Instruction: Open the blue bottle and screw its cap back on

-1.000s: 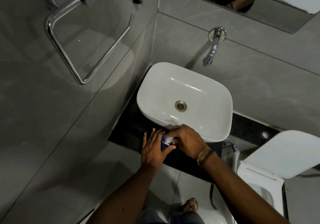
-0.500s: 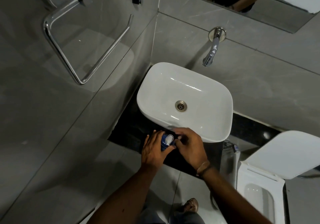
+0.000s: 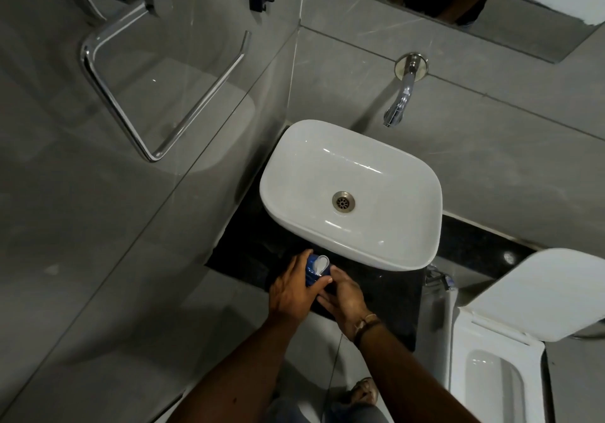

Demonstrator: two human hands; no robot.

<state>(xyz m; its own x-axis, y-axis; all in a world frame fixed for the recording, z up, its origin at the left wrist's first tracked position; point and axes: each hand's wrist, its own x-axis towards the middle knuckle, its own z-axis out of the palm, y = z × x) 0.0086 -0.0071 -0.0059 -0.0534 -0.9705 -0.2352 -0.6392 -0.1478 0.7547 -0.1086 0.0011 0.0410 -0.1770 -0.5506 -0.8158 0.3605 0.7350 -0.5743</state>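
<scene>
The small blue bottle [image 3: 311, 273] stands on the black counter [image 3: 248, 252] just in front of the white basin [image 3: 360, 254]. Its white cap [image 3: 320, 263] shows at the top, uncovered. My left hand [image 3: 291, 291] wraps around the bottle from the left, thumb across its front. My right hand [image 3: 347, 296] sits low on the bottle's right side, with its fingers lying against the lower body under my left thumb. Whether the right hand grips anything is hidden.
A chrome wall tap [image 3: 401, 102] hangs over the basin. A chrome towel ring [image 3: 157, 95] is on the left wall. To the right is a toilet [image 3: 497, 373] with its lid [image 3: 550, 291] up. A spray hose [image 3: 438, 280] hangs beside the counter.
My right hand has come off the top of the bottle and dropped to its lower right side, uncovering the white cap. The left hand keeps its hold.
</scene>
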